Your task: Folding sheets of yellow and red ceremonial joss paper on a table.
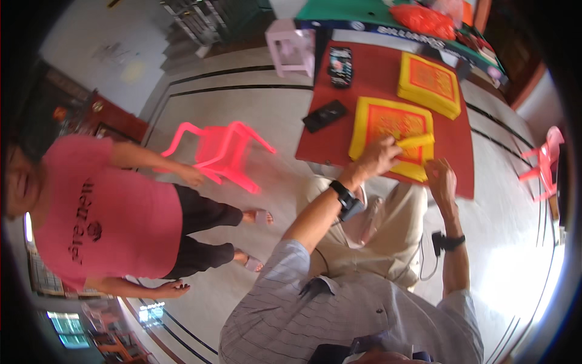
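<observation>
A stack of yellow joss paper (360,136) with red-orange printing lies at the near part of the red-brown table (309,145). Above its near half, my left hand (377,159) is closed with a rolled strip of yellow paper (417,141) at its fingertips. The roll points to the right over the stack. My right hand (442,182) is curled closed by the stack's near right corner; whatever its fingers hold, if anything, is hidden. A second, thicker stack of the same yellow paper (429,84) sits farther back on the right.
A black phone (324,116) lies left of the near stack, and a lit phone-like device (341,67) is farther back. Behind stands a green-topped billiard table (345,11) with a red plastic bag (422,22). A person in a pink shirt (121,212) stands left, beside a pink chair (221,151).
</observation>
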`<move>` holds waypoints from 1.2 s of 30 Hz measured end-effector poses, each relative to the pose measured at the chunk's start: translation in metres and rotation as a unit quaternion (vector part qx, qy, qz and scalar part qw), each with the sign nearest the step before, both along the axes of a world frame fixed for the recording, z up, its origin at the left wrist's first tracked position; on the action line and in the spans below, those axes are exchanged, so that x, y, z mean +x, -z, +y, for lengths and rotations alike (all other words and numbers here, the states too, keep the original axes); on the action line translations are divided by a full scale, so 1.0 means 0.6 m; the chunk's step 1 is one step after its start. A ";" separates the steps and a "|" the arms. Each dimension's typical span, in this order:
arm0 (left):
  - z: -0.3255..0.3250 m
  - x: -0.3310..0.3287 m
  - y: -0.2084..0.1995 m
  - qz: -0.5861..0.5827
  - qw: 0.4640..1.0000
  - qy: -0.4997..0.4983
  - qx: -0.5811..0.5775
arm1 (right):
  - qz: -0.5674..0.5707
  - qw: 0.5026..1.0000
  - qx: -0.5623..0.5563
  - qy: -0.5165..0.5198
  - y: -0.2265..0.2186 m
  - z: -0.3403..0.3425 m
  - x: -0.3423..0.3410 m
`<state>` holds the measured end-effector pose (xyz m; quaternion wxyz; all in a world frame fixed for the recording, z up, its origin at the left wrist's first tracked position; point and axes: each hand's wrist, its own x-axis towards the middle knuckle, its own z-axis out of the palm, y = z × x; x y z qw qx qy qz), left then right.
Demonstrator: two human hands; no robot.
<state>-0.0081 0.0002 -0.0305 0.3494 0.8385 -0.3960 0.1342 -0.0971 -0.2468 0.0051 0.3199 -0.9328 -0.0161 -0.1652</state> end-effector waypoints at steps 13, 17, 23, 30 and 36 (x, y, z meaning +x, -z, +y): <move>0.019 0.032 -0.021 0.037 0.998 0.008 0.041 | -0.024 0.997 -0.076 -0.017 0.013 -0.007 -0.037; 0.013 0.031 -0.026 0.034 0.999 0.014 0.019 | -0.071 0.990 -0.113 -0.040 0.012 0.005 -0.040; 0.025 0.024 -0.032 0.022 0.999 0.024 -0.013 | -0.081 0.982 -0.157 -0.071 0.006 0.065 -0.015; 0.017 0.023 -0.030 -0.001 1.000 0.016 -0.015 | -0.122 0.975 -0.155 -0.102 0.019 0.111 0.029; 0.022 0.028 -0.024 0.024 0.998 0.034 -0.043 | -0.171 0.955 -0.204 -0.133 0.024 0.116 0.047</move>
